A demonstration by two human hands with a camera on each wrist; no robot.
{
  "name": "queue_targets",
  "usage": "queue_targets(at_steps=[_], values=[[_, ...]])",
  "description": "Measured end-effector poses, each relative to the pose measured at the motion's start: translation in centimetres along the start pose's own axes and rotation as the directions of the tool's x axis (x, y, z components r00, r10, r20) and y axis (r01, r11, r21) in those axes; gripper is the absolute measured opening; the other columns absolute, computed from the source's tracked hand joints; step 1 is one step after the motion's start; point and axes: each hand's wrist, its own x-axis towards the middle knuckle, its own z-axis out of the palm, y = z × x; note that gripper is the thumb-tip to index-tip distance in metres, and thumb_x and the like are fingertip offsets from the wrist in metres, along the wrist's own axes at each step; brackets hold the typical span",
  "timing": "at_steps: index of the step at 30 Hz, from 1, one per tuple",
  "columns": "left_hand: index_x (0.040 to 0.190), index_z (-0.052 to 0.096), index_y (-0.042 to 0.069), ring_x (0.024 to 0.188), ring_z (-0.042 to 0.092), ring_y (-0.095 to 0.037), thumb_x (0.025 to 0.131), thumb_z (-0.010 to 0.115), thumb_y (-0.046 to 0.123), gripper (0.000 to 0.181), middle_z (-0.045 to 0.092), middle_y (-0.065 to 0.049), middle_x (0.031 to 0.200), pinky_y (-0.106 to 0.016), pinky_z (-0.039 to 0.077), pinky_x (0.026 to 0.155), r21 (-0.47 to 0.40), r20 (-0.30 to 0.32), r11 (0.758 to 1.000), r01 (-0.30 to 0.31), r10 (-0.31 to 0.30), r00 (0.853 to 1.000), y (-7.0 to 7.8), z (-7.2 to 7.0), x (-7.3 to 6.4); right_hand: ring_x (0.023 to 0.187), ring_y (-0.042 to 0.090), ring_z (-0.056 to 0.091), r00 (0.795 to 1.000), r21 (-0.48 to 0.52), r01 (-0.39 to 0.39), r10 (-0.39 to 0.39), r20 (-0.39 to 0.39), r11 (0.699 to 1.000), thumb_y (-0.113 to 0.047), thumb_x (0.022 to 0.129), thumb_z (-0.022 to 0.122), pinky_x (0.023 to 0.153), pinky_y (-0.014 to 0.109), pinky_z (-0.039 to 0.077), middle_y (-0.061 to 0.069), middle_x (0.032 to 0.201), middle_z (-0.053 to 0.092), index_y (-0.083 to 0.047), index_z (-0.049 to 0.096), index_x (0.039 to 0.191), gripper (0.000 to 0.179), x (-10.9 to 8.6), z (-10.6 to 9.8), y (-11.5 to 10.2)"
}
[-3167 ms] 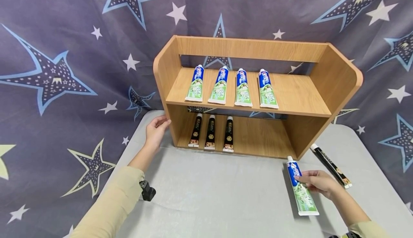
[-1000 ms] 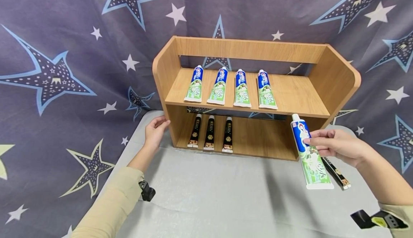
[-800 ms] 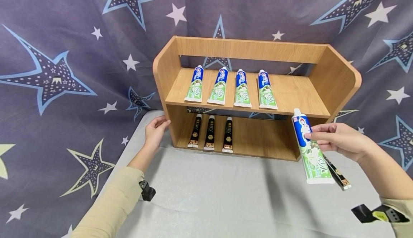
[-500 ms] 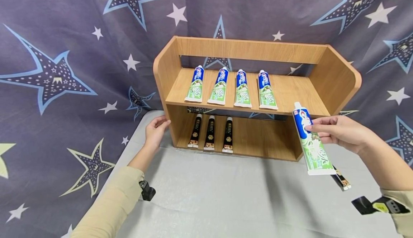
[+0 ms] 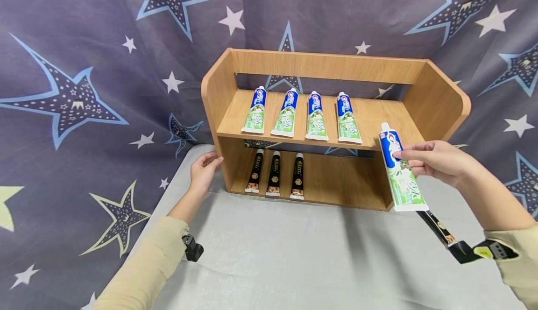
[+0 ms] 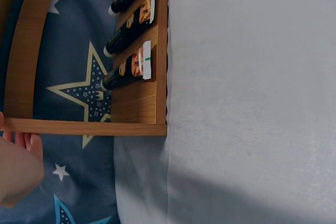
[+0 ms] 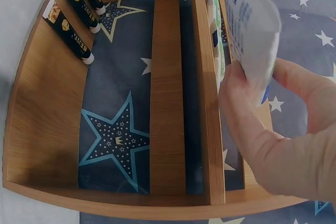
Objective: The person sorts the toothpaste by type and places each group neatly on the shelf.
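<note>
A two-tier wooden shelf (image 5: pixel 378 71) stands on the table. My left hand (image 5: pixel 203 172) holds the edge of its left side panel; in the left wrist view, fingers (image 6: pixel 21 139) show along the panel's outer side. My right hand (image 5: pixel 441 160) pinches a blue-and-green toothpaste tube (image 5: pixel 403 179), cap up, in front of the upper board's right part. The right wrist view shows the white back of this tube (image 7: pixel 257 30) between thumb and fingers. Several matching toothpaste tubes (image 5: pixel 315 116) lie in a row on the upper board. On the lower board lie three black tubes (image 5: pixel 274 173).
Another black tube (image 5: pixel 436 227) lies on the grey-covered table (image 5: pixel 273 249), right of the shelf, partly hidden by the held tube and the right wrist camera. Behind hangs a dark star-patterned curtain (image 5: pixel 105 160). The shelf's right side panel (image 5: pixel 439 100) rises beside the right hand.
My right hand has lifted the toothpaste tube from near the table to the upper board's height, lately shifting slightly left. The left hand has stayed at the shelf's side.
</note>
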Motion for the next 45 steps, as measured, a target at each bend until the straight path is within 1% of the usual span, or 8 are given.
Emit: queue_targets(at_steps=[4, 15, 17, 21, 28, 32, 42, 45], values=[[0.122, 0.056, -0.005, 0.082, 0.056, 0.007, 0.09, 0.061, 0.007, 0.035, 0.057, 0.019, 0.084, -0.007, 0.05, 0.075, -0.01, 0.003, 1.0, 0.005, -0.005, 1.0, 0.1, 0.1, -0.1, 0.076, 0.002, 0.065, 1.0, -0.027, 0.0, 0.0, -0.008, 1.0, -0.025, 0.097, 0.056, 0.073, 0.017, 0.057, -0.014, 0.084, 0.07, -0.031, 0.064, 0.087, 0.014, 0.6, -0.2, -0.4], [0.122, 0.056, -0.005, 0.083, 0.056, 0.007, 0.09, 0.061, 0.008, 0.035, 0.057, 0.019, 0.084, -0.01, 0.051, 0.081, -0.003, 0.001, 1.0, 0.004, -0.004, 1.0, 0.2, 0.1, -0.2, 0.077, 0.0, 0.065, 1.0, 0.037, -0.006, 0.007, -0.014, 0.999, -0.026, 0.095, 0.059, 0.073, 0.017, 0.058, -0.014, 0.082, 0.07, -0.023, 0.063, 0.09, 0.007, 2.2, -0.7, -2.1], [0.122, 0.056, -0.005, 0.083, 0.056, 0.007, 0.09, 0.061, 0.008, 0.035, 0.057, 0.018, 0.086, -0.009, 0.051, 0.079, -0.004, 0.002, 1.0, 0.004, -0.004, 1.0, 0.2, 0.1, -0.2, 0.076, -0.001, 0.064, 0.999, 0.015, -0.012, 0.013, -0.033, 1.0, -0.029, 0.094, 0.06, 0.073, 0.016, 0.057, -0.016, 0.081, 0.069, -0.017, 0.06, 0.102, 0.014, 2.4, -0.7, -2.4], [0.123, 0.056, -0.004, 0.083, 0.056, 0.007, 0.09, 0.062, 0.008, 0.035, 0.058, 0.015, 0.091, -0.007, 0.05, 0.076, 0.002, 0.0, 1.0, 0.008, -0.008, 1.0, 0.3, 0.1, -0.3, 0.076, -0.003, 0.061, 0.997, -0.043, -0.027, 0.023, -0.078, 0.999, -0.036, 0.093, 0.061, 0.073, 0.014, 0.056, -0.02, 0.081, 0.065, -0.003, 0.038, 0.135, 0.057, 2.8, -0.6, -3.0], [0.123, 0.056, -0.004, 0.084, 0.056, 0.007, 0.091, 0.061, 0.009, 0.035, 0.059, 0.01, 0.095, -0.007, 0.05, 0.076, 0.005, -0.003, 1.0, 0.013, -0.013, 1.0, 0.4, 0.1, -0.3, 0.069, -0.003, 0.055, 0.981, -0.084, -0.054, 0.037, -0.189, 0.995, -0.047, 0.087, 0.066, 0.068, 0.012, 0.054, -0.02, 0.075, 0.061, -0.006, 0.039, 0.14, 0.073, 3.7, -0.5, -3.8], [0.123, 0.056, -0.004, 0.084, 0.056, 0.007, 0.091, 0.061, 0.009, 0.035, 0.058, 0.011, 0.095, -0.007, 0.05, 0.077, 0.007, 0.0, 1.0, 0.017, -0.017, 1.0, 0.4, 0.1, -0.3, 0.07, -0.003, 0.052, 0.966, -0.144, -0.052, 0.013, -0.257, 0.988, -0.051, 0.084, 0.067, 0.067, 0.011, 0.051, -0.02, 0.077, 0.055, 0.004, 0.031, 0.146, 0.09, 4.3, -0.4, -4.0], [0.123, 0.056, -0.004, 0.084, 0.056, 0.007, 0.091, 0.062, 0.009, 0.035, 0.058, 0.014, 0.093, -0.007, 0.05, 0.077, 0.004, -0.001, 1.0, 0.014, -0.014, 1.0, 0.2, 0.0, -0.1, 0.067, 0.001, 0.051, 0.908, -0.196, -0.082, -0.008, -0.42, 0.977, -0.048, 0.084, 0.068, 0.062, 0.014, 0.049, -0.006, 0.091, 0.051, 0.007, 0.04, 0.138, 0.082, 6.6, 0.1, -4.6], [0.123, 0.056, -0.004, 0.083, 0.056, 0.007, 0.091, 0.061, 0.008, 0.034, 0.058, 0.016, 0.091, -0.015, 0.052, 0.085, 0.009, -0.001, 1.0, 0.012, -0.012, 1.0, 0.1, 0.0, 0.0, 0.064, 0.001, 0.051, 0.888, -0.191, -0.105, 0.006, -0.46, 0.976, -0.047, 0.083, 0.069, 0.06, 0.014, 0.048, -0.001, 0.096, 0.051, 0.006, 0.041, 0.136, 0.08, 7.3, 0.1, -4.9]])
